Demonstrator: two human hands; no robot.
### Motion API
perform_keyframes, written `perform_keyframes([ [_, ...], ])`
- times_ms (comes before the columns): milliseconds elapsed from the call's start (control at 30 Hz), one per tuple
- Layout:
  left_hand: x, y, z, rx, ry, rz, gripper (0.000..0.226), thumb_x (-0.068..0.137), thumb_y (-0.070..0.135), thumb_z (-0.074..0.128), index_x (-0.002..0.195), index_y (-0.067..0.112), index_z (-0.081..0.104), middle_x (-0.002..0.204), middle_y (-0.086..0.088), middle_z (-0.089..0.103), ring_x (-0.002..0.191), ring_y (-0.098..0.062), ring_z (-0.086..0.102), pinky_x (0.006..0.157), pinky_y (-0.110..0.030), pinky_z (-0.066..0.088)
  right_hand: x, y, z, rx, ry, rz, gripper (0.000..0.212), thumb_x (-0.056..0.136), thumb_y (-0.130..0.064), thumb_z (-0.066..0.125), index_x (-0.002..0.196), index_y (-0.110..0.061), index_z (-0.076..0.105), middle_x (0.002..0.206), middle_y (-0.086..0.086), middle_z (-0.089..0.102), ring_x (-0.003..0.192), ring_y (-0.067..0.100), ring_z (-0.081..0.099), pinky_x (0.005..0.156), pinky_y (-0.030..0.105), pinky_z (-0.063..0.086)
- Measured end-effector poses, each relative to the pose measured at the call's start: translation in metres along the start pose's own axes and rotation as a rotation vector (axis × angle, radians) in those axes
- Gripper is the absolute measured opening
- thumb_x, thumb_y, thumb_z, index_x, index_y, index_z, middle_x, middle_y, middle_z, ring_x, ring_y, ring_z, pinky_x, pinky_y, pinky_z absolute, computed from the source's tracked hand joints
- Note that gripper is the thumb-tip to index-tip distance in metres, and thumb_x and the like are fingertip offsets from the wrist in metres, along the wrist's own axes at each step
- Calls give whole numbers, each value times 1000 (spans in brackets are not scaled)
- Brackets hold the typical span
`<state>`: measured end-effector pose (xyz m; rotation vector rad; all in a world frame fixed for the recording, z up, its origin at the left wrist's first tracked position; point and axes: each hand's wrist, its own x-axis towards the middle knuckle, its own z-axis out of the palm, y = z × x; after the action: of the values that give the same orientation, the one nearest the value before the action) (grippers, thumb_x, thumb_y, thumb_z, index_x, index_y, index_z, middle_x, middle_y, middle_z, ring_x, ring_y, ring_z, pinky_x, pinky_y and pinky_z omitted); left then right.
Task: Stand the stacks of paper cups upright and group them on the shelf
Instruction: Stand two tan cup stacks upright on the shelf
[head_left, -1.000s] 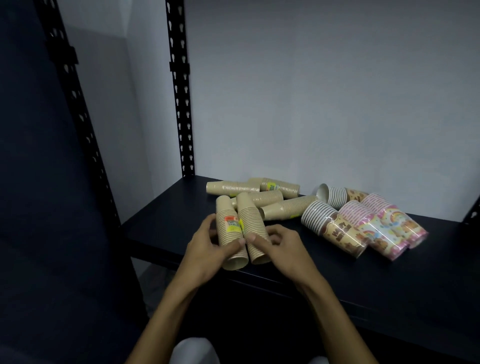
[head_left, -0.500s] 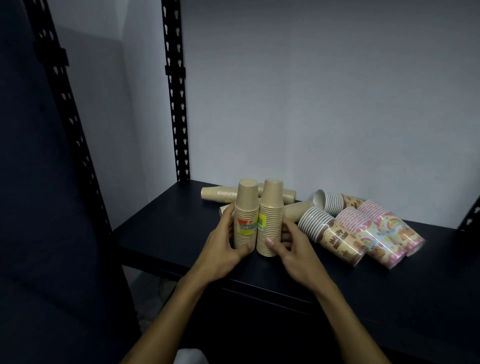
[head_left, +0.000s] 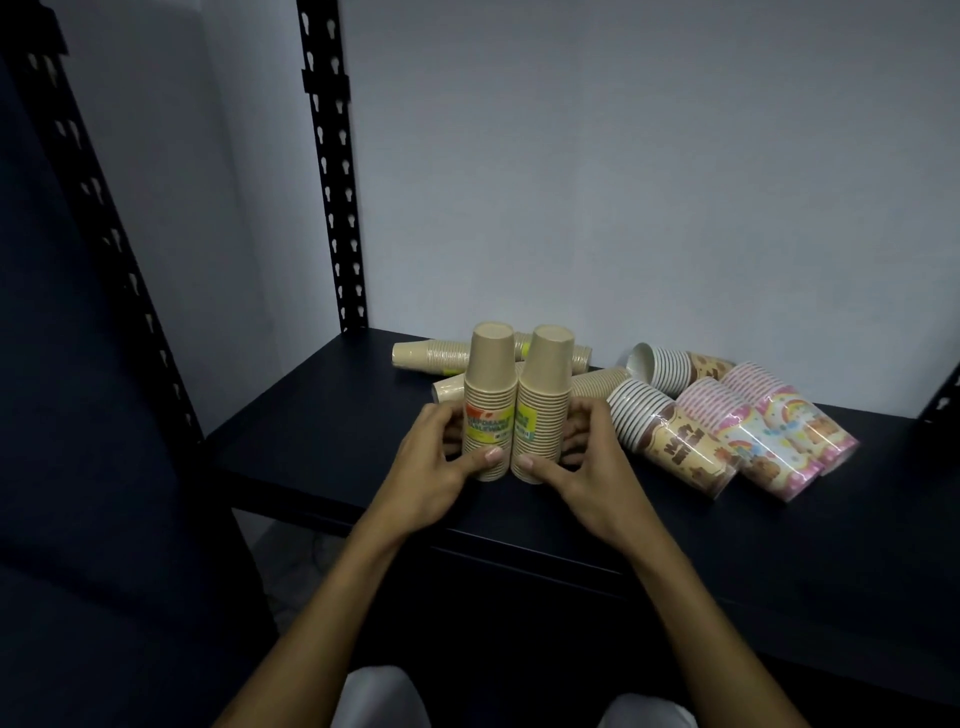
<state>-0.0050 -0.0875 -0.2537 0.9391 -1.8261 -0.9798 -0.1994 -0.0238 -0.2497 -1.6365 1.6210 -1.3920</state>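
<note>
Two tan stacks of paper cups stand upright, rims down, side by side on the dark shelf (head_left: 322, 431). My left hand (head_left: 434, 460) grips the left tan stack (head_left: 490, 395), which carries a yellow label. The right tan stack (head_left: 543, 395) is gripped low down by my right hand (head_left: 587, 462). Behind them several more tan stacks (head_left: 431, 355) lie on their sides. To the right lie printed stacks: a brown patterned stack (head_left: 675, 441), a pink rainbow stack (head_left: 769, 441) and a white-rimmed stack (head_left: 670, 366).
A black perforated upright (head_left: 332, 171) rises at the shelf's back left corner, another post (head_left: 93, 208) nearer on the left. A pale wall closes the back. The shelf's front edge (head_left: 519, 540) runs just below my wrists.
Both tan stacks went from tilted, lying in my hands, to standing upright on the shelf. My hands have slid down to their lower parts and stay wrapped around them.
</note>
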Motion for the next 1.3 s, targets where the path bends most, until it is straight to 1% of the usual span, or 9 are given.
perform_keyframes([
  [167,0,-3,-1,-38,21,5,59,88,15,76,140,21,50,123,0,65,114,-10,65,98,-30,55,0,2,-1,6,-11,-4,56,79,-24,85,118,-23,45,110,-5,62,95,3,61,88,32,55],
  [300,1,-5,-1,-51,31,-9,55,89,9,74,139,16,51,125,1,68,115,-10,65,101,-37,55,1,6,-3,11,-64,-12,54,85,-23,80,127,-27,47,121,-9,62,110,10,62,96,41,54],
  [467,1,-5,1,-64,58,-9,56,87,12,77,137,18,53,123,1,68,114,-10,66,100,-34,55,0,2,-2,19,-34,-4,65,80,-34,83,133,-27,46,127,-13,59,113,3,60,93,29,53],
  [567,1,-4,2,-53,73,-6,57,86,16,79,137,19,53,123,3,68,113,-9,66,98,-31,55,1,3,-3,16,-8,18,62,78,-35,84,128,-26,48,117,-8,64,104,9,64,92,40,56],
  [700,0,-2,3,-56,91,2,54,85,17,79,133,20,55,120,4,69,110,-7,66,95,-27,56,0,6,-5,37,-56,22,51,84,-27,79,126,-26,51,122,-6,68,113,14,65,99,53,51],
  [833,-1,0,3,-50,92,0,52,85,18,80,131,24,55,119,7,68,108,-5,66,93,-23,56,0,3,-4,28,-75,20,57,85,-37,76,135,-27,50,132,-10,64,122,7,60,103,47,51],
  [933,-1,0,3,-54,95,-3,51,84,19,80,128,26,56,117,8,68,107,-4,66,92,-22,55,0,2,-3,-2,-19,14,68,81,-44,80,138,-27,47,130,-11,62,117,5,61,97,42,54],
  [1133,0,-3,4,-52,94,-27,54,84,19,81,132,20,57,121,4,68,110,-8,66,97,-32,56,1,5,-4,0,-67,17,52,89,-25,75,135,-23,51,127,-10,67,116,8,64,101,48,52],
  [1300,1,-5,4,-16,87,-33,55,84,23,81,133,23,56,125,6,67,115,-9,65,102,-36,53,-1,3,-4,-11,-33,8,68,81,-49,76,140,-28,49,134,-12,61,123,5,58,99,41,54],
])
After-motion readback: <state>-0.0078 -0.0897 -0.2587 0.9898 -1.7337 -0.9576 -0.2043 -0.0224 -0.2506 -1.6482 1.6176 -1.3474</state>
